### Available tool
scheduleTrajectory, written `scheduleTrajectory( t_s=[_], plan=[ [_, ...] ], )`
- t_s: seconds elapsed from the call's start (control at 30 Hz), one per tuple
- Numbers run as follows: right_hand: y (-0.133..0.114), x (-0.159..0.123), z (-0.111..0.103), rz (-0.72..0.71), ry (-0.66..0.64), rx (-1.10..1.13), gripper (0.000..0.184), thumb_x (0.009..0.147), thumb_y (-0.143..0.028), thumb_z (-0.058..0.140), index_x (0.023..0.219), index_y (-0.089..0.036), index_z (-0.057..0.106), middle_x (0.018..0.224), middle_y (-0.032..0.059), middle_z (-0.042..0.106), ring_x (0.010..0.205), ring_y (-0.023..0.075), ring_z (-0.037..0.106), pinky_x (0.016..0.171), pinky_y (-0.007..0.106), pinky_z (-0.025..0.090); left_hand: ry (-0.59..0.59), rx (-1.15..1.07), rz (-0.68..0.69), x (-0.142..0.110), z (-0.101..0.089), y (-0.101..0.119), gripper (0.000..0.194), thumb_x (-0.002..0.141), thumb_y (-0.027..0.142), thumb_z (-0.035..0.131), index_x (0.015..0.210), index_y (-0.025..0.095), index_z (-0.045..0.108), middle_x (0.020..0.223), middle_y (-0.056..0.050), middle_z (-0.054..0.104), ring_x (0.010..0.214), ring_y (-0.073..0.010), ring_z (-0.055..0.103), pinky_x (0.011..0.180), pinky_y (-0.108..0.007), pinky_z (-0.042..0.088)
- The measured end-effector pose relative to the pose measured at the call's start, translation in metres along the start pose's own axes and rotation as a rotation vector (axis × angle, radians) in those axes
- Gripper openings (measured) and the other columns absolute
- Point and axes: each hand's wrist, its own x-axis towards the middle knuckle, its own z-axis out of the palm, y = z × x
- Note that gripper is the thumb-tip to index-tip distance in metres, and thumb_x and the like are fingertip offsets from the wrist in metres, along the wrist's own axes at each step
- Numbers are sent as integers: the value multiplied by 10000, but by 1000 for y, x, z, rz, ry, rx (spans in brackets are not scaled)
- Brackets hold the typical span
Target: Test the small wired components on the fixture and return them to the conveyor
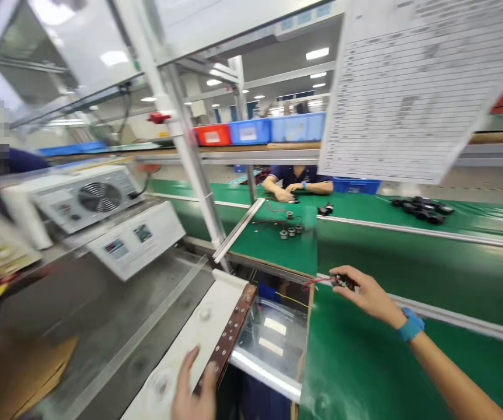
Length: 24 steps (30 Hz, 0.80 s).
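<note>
My right hand, wearing a blue wristband, pinches a small dark part with red wires above the edge of the green work surface. The wires trail off to the left; the fingers partly hide the part. Low in the view, my left hand has its thumb and fingers apart with nothing between them. It is over or beside a white rail and a brown strip with several metal studs; whether it touches them I cannot tell.
Several small round metal parts with wires lie on the green bench, where a co-worker's hands work. Black parts sit farther right. A metal post, a hanging paper sheet and a device with a fan stand around.
</note>
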Motion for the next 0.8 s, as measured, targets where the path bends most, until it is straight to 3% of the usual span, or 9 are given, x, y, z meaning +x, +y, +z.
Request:
scheduleTrajectory(
  t_s=[0.07,0.13,0.2,0.23,0.33,0.43,0.53,0.67,0.8],
  plan=[
    [-57,10,35,-171,-171,93,368,872,-472,626,1186,-282,648,1175,97,656,1012,259,631,899,406,539,-217,-212,113,-18,7,20,662,771,406,681,1390,261,499,1502,-72,485,1407,-315,404,1199,-458,288],
    [-105,20,73,-311,-305,198,350,887,-446,629,1200,-289,647,1202,103,644,1078,263,613,937,409,524,-273,-302,176,-34,10,38,753,726,327,747,1422,240,472,1545,-86,423,1451,-304,327,1225,-427,213],
    [-143,31,118,-401,-402,295,337,884,-431,637,1189,-288,648,1197,98,643,1097,262,603,952,408,514,-292,-379,162,-42,9,44,664,732,346,763,1346,212,549,1411,-132,563,1352,-305,451,1181,-418,273],
    [-159,36,143,-429,-442,336,334,878,-422,640,1181,-280,647,1177,92,650,1078,258,608,943,402,515,-308,-444,109,-45,6,42,528,769,401,731,1239,191,615,1199,-144,684,1181,-293,580,1098,-418,365],
    [-198,44,231,-473,-562,395,317,856,-349,637,1153,-240,643,1101,76,669,982,232,627,887,363,520,-345,-797,-188,-52,-5,13,465,820,621,594,906,165,631,590,-26,620,639,-201,615,739,-358,475],
    [-227,39,322,-479,-686,337,323,805,-227,650,1127,-204,645,1089,72,680,976,222,630,898,336,495,-222,-1135,-450,-61,-22,-28,583,755,718,606,895,153,607,550,0,580,573,-183,606,616,-309,436],
    [-248,27,396,-509,-826,153,361,771,-137,649,1130,-168,641,1120,94,679,1035,231,623,928,312,462,-54,-1232,-498,-69,-40,-64,598,678,686,718,923,150,620,555,18,566,555,-165,594,581,-289,419],
    [-261,9,446,-609,-899,-131,293,828,-203,630,1117,-152,627,1118,117,673,1042,243,626,882,286,447,-91,-1252,-536,-83,-59,-97,489,672,574,792,874,165,613,552,25,553,555,-153,599,570,-271,422],
    [-258,0,456,-622,-846,-324,271,857,-372,654,1023,-159,634,1088,137,681,978,281,654,791,310,464,-183,-1243,-605,-96,-59,-110,418,700,532,790,827,172,621,546,16,565,560,-158,619,564,-263,444]
  ],
)
